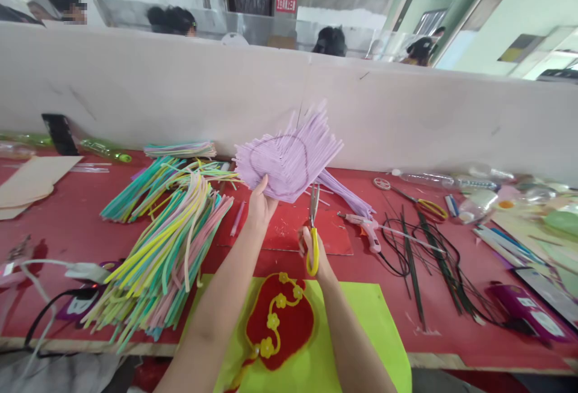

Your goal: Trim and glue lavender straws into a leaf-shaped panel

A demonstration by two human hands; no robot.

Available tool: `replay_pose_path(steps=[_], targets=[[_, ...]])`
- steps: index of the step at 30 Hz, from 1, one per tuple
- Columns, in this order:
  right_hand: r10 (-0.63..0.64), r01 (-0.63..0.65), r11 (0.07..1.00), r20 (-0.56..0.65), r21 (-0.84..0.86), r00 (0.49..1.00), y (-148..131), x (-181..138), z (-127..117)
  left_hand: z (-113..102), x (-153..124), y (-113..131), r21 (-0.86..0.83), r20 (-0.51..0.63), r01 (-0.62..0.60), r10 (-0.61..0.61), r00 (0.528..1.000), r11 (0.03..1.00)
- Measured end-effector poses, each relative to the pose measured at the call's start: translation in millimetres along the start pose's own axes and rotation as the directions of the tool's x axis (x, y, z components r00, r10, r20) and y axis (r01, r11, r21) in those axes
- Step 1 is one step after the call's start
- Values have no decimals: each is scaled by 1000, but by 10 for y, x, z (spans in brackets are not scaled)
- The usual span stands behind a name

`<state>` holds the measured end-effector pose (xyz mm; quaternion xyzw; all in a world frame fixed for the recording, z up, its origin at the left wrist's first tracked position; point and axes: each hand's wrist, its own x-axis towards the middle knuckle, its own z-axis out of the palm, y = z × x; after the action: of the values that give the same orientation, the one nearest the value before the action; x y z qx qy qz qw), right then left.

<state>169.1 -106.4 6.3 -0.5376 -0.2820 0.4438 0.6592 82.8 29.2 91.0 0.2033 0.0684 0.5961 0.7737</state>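
Observation:
My left hand grips the lower edge of a woven sheet of lilac pipe cleaners, holding it up above the red table; a heart outline is drawn on the sheet. My right hand is closed through the yellow handles of a pair of scissors, blades pointing up at the sheet's lower edge. Below my arms a red heart-shaped piece with yellow flowers lies on a lime green sheet.
A big heap of coloured pipe cleaners lies to the left, a glue gun, black wires and a second pair of scissors to the right. A white partition runs behind; other people's heads show beyond it.

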Motion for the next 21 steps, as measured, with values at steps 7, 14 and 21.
replay_pose_path(steps=[7,14,21], targets=[[-11,12,992,6,-129,1000,8,-36,-13,5,-55,30,41,-38,15,-13,999,999],[-25,24,995,-4,-95,1000,-25,-15,-12,21,-151,-154,22,-38,95,-94,995,995],[-23,21,994,-13,-111,1000,-29,-1,-19,-15,-189,-249,-11,-69,129,-129,989,992]])
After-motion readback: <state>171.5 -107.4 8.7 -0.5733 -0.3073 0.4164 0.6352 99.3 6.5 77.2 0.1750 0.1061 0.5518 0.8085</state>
